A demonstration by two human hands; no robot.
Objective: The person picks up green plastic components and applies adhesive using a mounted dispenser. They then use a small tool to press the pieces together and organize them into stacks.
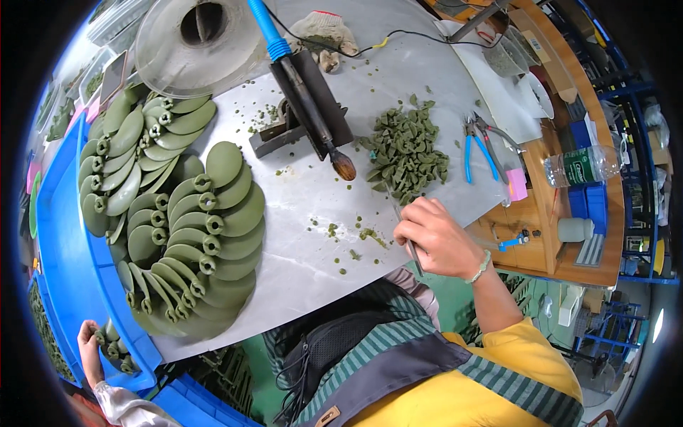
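Observation:
My right hand (437, 238), with a light bracelet at the wrist, is closed on a slim metal tool (415, 257). The tool's far end reaches the near edge of a heap of small dark green pieces (409, 146). To the left of the heap, a soldering iron (306, 96) with a blue handle leans over a dark metal stand (288, 135), its browned tip (343, 166) pointing toward me. Green crumbs (332, 229) lie on the grey tabletop (299, 292) between tip and hand. My left hand is out of view.
Overlapping green oval plates (235, 206) with notched stubs cover the table's left side, beside a blue tray (64, 206). Another person's hand (90, 352) is at the tray's near end. Pliers (480, 149) and a plastic bottle (580, 166) lie to the right. A glove (324, 35) lies behind.

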